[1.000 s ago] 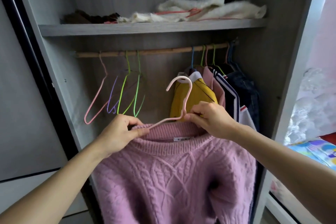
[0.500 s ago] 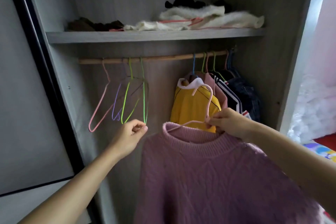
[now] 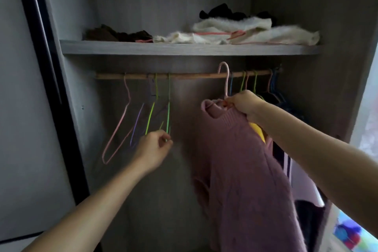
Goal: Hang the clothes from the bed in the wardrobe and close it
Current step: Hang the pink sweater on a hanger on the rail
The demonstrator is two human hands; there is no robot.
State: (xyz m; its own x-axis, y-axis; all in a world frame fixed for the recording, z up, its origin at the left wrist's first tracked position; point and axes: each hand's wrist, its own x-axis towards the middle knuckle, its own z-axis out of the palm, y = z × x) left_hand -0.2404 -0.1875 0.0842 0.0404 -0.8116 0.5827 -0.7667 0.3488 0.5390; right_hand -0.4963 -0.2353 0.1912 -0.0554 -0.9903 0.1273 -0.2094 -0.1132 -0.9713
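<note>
A chunky pink knitted sweater [image 3: 241, 161], woolly and matt, ribbed at the neck, hangs from a thin pink coated-wire hanger [image 3: 224, 80]. The brown rail [image 3: 184, 76] looks like bare, slightly rough wood. On the left, slim glossy wire hangers in pink, purple and green [image 3: 151, 112]. The grey wood-grain shelf [image 3: 184, 49] is matt, carrying fluffy cream cloth [image 3: 245, 30].

Wardrobe shelf [image 3: 184, 49] carried loose clothing: dark brown bundle [image 3: 114, 35] at left, cream fluffy pieces [image 3: 235, 30] from centre to right, black items [image 3: 223, 11] behind and on top of those. Thin pink hanger wire [image 3: 216, 33] lay among the cream pieces.
</note>
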